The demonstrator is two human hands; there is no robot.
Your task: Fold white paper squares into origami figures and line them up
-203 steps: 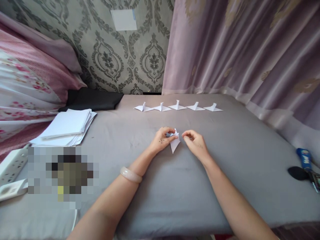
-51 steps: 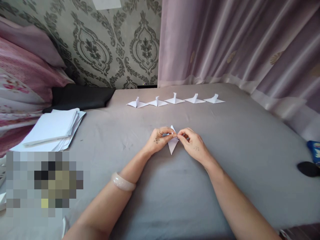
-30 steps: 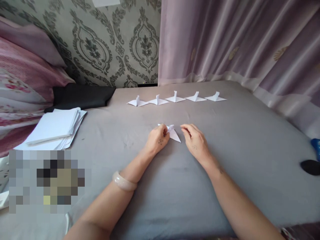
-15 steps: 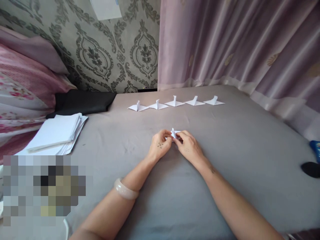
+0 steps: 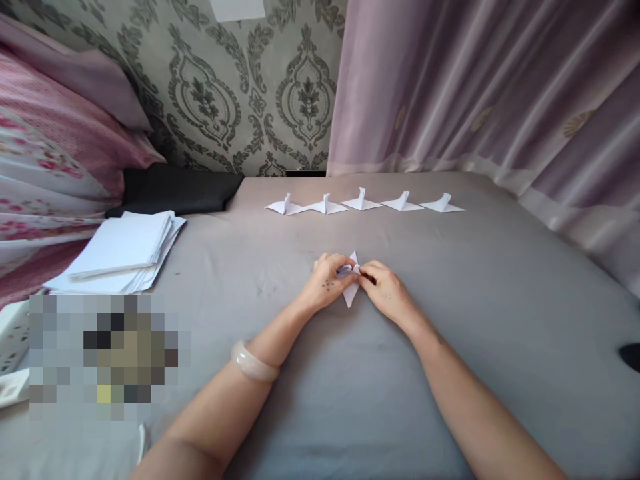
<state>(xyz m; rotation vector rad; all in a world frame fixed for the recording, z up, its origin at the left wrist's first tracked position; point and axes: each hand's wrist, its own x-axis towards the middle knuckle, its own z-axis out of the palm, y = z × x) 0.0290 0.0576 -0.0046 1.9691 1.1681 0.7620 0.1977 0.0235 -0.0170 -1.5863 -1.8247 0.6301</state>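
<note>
Between my two hands is a white folded paper crane, its pointed wings running toward and away from me. My left hand grips its left side with thumb and fingers, covering part of the body. On the other side my right hand pinches the crane's right end between thumb and forefinger. Both hands are low over the grey sheet. Farther back, several finished-looking paper cranes stand in a row, wings spread, among them a middle one and a rightmost one.
A stack of white paper lies at the left, with a black flat item behind it. A blurred-out patch covers the lower left. Pink curtains hang at the back right. A dark object sits at the right edge.
The paper crane has been turned about a quarter, so its wings now point toward and away from me. My view has shifted slightly, moving the scene right and up.
</note>
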